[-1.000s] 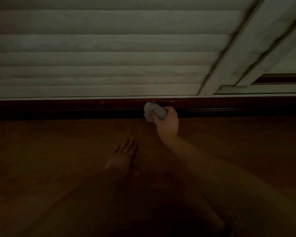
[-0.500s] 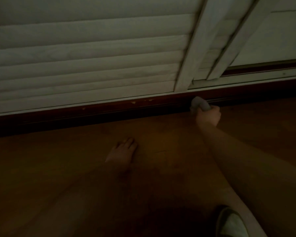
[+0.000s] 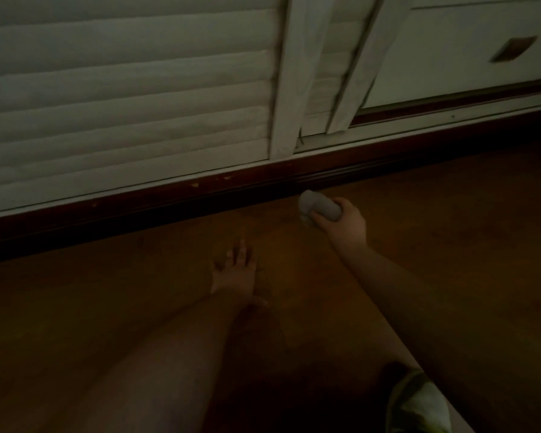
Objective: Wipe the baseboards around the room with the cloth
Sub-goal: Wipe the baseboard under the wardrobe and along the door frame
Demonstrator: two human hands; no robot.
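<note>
- Since half a second ago: the right hand (image 3: 344, 223) with the cloth (image 3: 318, 208) has come off the baseboard (image 3: 169, 200) and sits a little out over the floor (image 3: 107, 292); before, the wad was pressed on the dark strip. View has also swung right, bringing a drawer front (image 3: 469, 54) with a recessed pull into frame.
- Far left: slatted white door (image 3: 122, 89) above the baseboard. Paint chips show on the strip's top edge, so that stretch is worn, not just dusty.
- Centre-left: left hand (image 3: 235, 273) flat on the floor, fingers straight and spread, gripping nothing. Likely a prop for the low crouch.
- Centre-right: right hand curled round the balled cloth, thumb on top, wad sticking out toward the wall. Balling it gives a firm pad for the moulding groove.
- Cloth is near the baseboard, just in front of it; too dark to tell if it touches the floor.
- Right: baseboard runs on under the sliding-door track (image 3: 450, 120). My guess: repositioning between strokes, that stretch next.
- Bottom right: a pale shoe (image 3: 419, 404), partly cut off.
</note>
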